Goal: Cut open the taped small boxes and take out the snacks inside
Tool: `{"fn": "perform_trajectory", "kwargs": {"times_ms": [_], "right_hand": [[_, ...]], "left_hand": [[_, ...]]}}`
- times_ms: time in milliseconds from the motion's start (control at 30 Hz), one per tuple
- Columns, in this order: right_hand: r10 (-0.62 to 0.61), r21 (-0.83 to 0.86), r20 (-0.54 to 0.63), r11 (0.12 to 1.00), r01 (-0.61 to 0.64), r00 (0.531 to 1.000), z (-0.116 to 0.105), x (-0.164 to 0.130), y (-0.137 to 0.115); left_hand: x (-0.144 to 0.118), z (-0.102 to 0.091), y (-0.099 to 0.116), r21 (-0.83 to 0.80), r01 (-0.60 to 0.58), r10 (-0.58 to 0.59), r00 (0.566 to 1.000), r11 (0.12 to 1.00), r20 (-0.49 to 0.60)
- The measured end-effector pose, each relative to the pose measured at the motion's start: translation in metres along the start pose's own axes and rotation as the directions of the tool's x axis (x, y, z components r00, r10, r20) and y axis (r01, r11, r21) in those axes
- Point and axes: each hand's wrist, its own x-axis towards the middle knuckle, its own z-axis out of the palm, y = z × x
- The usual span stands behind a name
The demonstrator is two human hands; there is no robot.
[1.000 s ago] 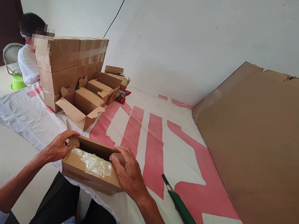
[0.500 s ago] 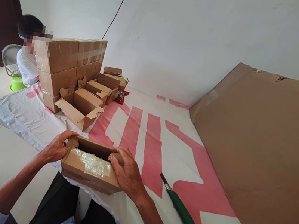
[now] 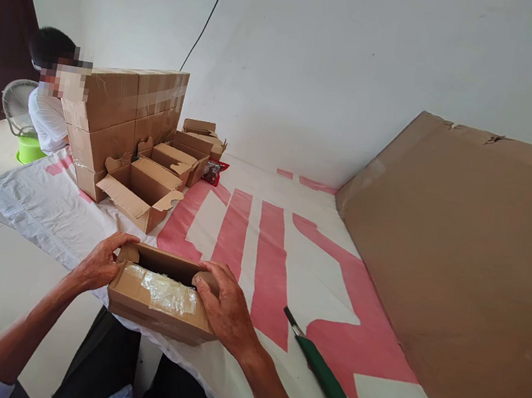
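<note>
A small brown cardboard box (image 3: 158, 320) with clear tape on its near flap sits at the table's front edge, its top partly open and dark inside. My left hand (image 3: 104, 261) grips its left end, with the thumb near the end flap. Around the right end is my right hand (image 3: 224, 303), thumb pressed on the small flap there and fingers over the far side. What lies inside the box is hidden. To the right, a knife with a dark green cover or handle (image 3: 334, 388) rests on the cloth.
Several open cardboard boxes (image 3: 140, 192) stand at the left, beside a stack of taped boxes (image 3: 109, 120). A red packet (image 3: 214, 172) lies by them. A person (image 3: 50, 114) sits behind the stack. A large cardboard sheet (image 3: 476, 273) leans at the right. Red-and-white cloth (image 3: 273, 281) covers the table.
Both hands keep the same hold on the box. The whole view has shifted very slightly; nothing else has visibly moved.
</note>
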Motion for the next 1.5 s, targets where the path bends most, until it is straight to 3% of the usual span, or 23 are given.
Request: {"fn": "perform_trajectory", "kwargs": {"times_ms": [900,1167,1333,1500], "right_hand": [[0.011,0.02,-0.01,1.0,-0.011,1.0,0.001,-0.001,0.001],[0.09,-0.003,0.136,0.996,-0.09,0.987,-0.016,0.018,-0.002],[0.168,0.026,0.108,0.985,-0.172,0.98,-0.022,0.041,-0.004],[0.12,0.071,0.305,0.987,-0.148,0.945,-0.026,0.043,-0.017]], "left_hand": [[-0.002,0.002,-0.007,0.014,-0.003,0.003,1.0,1.0,-0.017],[0.003,0.003,-0.008,0.006,-0.01,0.01,1.0,1.0,0.001],[0.002,0.003,-0.01,0.018,-0.025,0.025,1.0,1.0,-0.004],[0.001,0.004,-0.007,0.007,-0.025,0.025,1.0,1.0,-0.002]]}}
